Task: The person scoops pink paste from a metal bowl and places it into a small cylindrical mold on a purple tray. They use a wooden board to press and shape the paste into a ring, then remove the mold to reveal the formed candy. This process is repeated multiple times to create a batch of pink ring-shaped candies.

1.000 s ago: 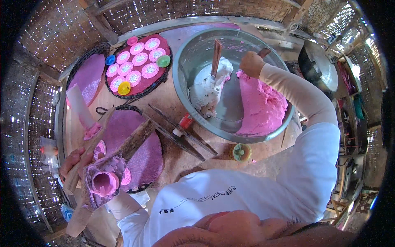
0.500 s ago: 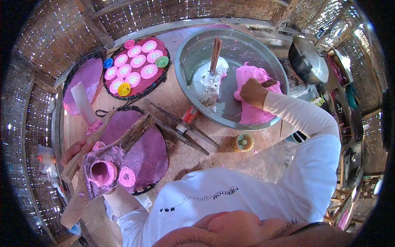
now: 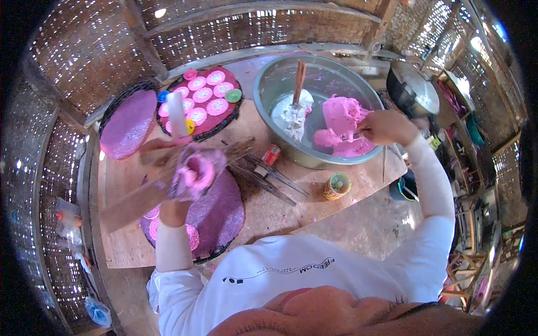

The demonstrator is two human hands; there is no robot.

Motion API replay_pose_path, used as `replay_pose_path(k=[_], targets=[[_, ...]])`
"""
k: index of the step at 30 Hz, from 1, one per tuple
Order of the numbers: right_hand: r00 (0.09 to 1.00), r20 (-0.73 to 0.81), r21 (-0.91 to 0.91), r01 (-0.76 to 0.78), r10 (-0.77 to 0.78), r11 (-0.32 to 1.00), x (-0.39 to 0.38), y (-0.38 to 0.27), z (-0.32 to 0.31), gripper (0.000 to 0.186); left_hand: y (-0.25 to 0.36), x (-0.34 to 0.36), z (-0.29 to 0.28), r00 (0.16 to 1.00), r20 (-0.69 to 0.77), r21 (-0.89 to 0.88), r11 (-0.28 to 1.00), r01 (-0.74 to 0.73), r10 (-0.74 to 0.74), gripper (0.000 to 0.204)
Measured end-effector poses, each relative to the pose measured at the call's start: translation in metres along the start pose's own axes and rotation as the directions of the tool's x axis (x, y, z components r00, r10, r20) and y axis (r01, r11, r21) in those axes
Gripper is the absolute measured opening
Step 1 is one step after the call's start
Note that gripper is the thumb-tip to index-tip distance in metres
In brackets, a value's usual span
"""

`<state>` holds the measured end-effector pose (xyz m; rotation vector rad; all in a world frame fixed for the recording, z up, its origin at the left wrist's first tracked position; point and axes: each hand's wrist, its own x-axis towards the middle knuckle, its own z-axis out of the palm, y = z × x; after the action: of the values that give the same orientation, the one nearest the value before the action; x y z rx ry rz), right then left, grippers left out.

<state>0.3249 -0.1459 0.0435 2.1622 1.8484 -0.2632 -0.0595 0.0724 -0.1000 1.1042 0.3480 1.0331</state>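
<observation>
My left hand (image 3: 175, 211) is closed round the underside of a wooden dough press (image 3: 208, 158), blurred by motion. Its round mouth is lined with pink dough, and a whitish plunger (image 3: 176, 116) stands up beyond it. Beneath the press is a round purple tray (image 3: 221, 210) with pink lacy dough rounds (image 3: 191, 238). Over the right side of a big grey-green basin (image 3: 263, 120), my right hand (image 3: 389, 127) grips the handle of a paddle, mostly hidden by the fingers and dough. Pink dough (image 3: 343, 112) clings around its end. White dough (image 3: 291, 117) with an upright wooden stick (image 3: 300, 81) fills the basin's left side.
A dark-rimmed tray of patterned pink rounds (image 3: 217, 106) and coloured small cups stands at the back, beside another purple tray (image 3: 126, 126). Wooden tongs (image 3: 280, 185), a red box (image 3: 271, 154) and a yellowish jar (image 3: 337, 186) lie nearer. A large metal pot (image 3: 412, 92) sits right.
My left hand has lifted the press up and to the right, with the plunger. My right hand has drawn back rightward from deep in the pink dough. The whole view has shifted slightly.
</observation>
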Motion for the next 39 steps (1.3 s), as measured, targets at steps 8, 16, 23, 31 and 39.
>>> replay_pose_path(k=[8, 16, 23, 31, 39], targets=[[0.958, -0.225, 0.557, 0.277, -0.178, 0.783, -0.053, -0.085, -0.067, 0.025, 0.029, 0.012, 0.085, 0.934, 0.261, 0.705, 0.613, -0.357, 0.244, 0.038], [0.804, -0.546, -0.054, 0.248, -0.237, 0.967, -0.017, -0.172, -0.057, 0.015, 0.070, 0.001, 0.124, 0.775, 0.545, 0.814, -0.424, -0.397, 0.320, 0.035], [0.592, -0.728, -0.292, 0.191, -0.347, 0.937, -0.018, -0.218, -0.013, 0.035, 0.076, 0.005, 0.104, 0.776, 0.525, 0.847, -0.302, -0.437, 0.350, 0.030], [0.541, -0.830, -0.008, 0.230, -0.135, 0.973, -0.058, -0.184, -0.029, 0.020, 0.087, 0.017, 0.064, 0.680, 0.395, 0.916, -0.209, -0.342, 0.618, 0.020], [0.427, -0.881, 0.401, 0.446, 0.204, 0.800, 0.013, -0.231, 0.020, 0.019, 0.042, 0.017, 0.092, 0.965, -0.024, -0.681, 0.702, -0.206, 0.261, 0.039]])
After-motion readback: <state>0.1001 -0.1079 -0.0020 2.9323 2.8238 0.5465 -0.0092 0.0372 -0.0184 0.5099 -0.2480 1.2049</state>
